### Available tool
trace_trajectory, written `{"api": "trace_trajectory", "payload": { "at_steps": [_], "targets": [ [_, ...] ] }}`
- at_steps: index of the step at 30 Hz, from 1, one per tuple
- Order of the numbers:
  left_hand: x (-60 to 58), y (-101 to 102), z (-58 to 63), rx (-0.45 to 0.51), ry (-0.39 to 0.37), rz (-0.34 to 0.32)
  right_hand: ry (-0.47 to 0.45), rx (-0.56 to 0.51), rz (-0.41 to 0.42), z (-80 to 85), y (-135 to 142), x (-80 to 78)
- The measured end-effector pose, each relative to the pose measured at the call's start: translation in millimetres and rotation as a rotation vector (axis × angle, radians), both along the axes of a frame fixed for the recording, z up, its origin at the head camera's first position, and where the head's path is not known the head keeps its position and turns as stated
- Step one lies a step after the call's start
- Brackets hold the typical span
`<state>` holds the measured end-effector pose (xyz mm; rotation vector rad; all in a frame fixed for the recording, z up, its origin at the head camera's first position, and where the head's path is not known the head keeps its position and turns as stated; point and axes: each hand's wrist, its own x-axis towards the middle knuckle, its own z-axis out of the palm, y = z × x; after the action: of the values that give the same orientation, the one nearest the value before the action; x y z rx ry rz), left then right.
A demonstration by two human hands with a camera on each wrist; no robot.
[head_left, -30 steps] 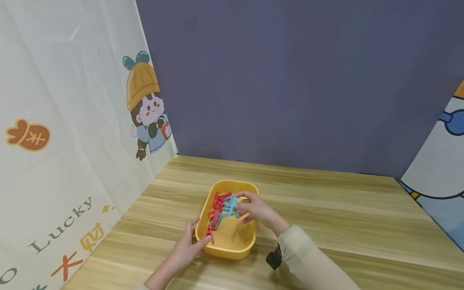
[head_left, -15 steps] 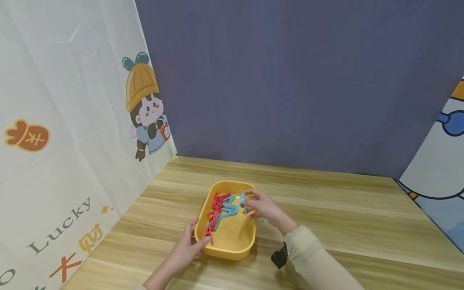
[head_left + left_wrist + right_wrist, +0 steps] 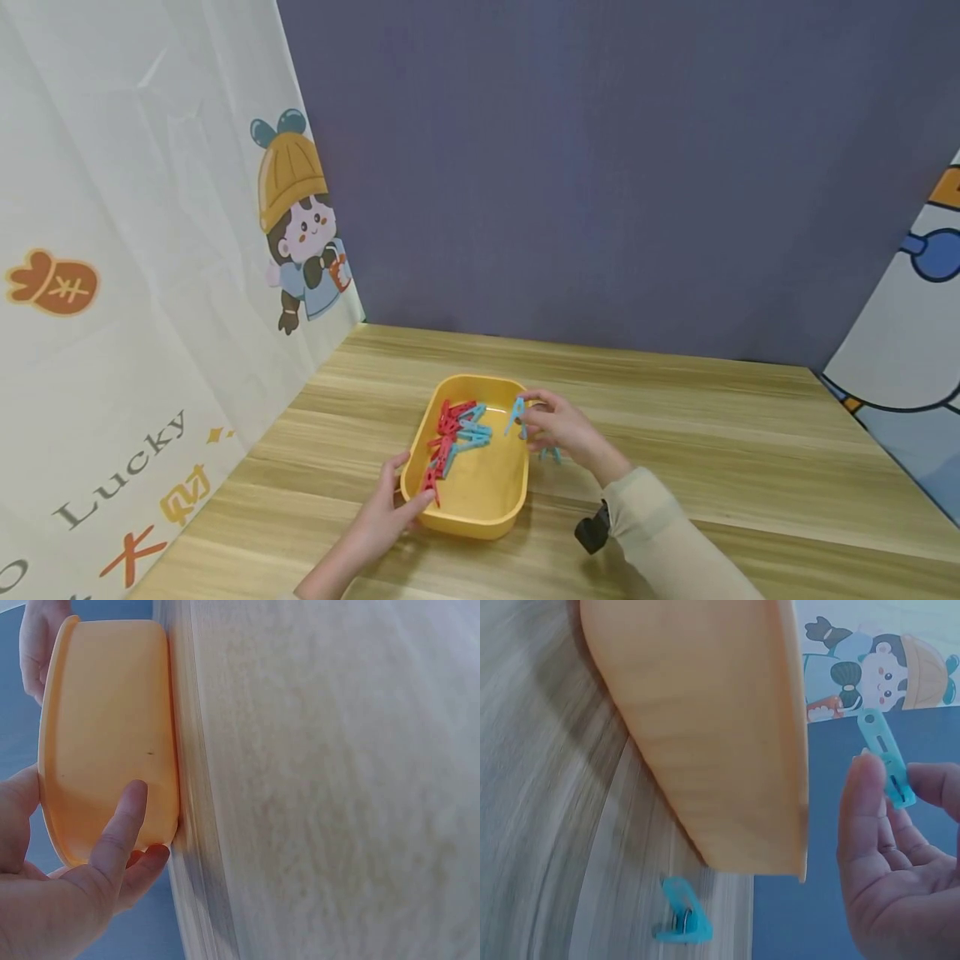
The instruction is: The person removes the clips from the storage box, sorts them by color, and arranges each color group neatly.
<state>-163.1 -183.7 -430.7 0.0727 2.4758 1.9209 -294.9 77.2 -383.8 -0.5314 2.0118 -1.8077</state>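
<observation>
Left hand: grips yellow tub, front-left corner
Right hand: pinches blue peg above right edge
Red pegs: along left edge

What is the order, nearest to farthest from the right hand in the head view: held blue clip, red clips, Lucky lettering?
1. Held blue clip: pinched by the right hand.
2. Red clips: inside yellow box, left side.
3. Lucky lettering: far left, white wall.
</observation>
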Motion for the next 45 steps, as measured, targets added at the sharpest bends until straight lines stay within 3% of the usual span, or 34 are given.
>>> {"api": "trace_trajectory", "payload": {
  "at_steps": [18, 45],
  "targets": [
    [1.9, 0.6, 2.7, -0.001, 0.000, 0.000, -0.026, -0.024, -0.093, -8.7, 22.8, -6.7],
    [0.7, -0.2, 2.9, -0.007, -0.015, -0.002, -0.056, -0.072, -0.087, -27.8, 47.8, -16.7]
  ]
}}
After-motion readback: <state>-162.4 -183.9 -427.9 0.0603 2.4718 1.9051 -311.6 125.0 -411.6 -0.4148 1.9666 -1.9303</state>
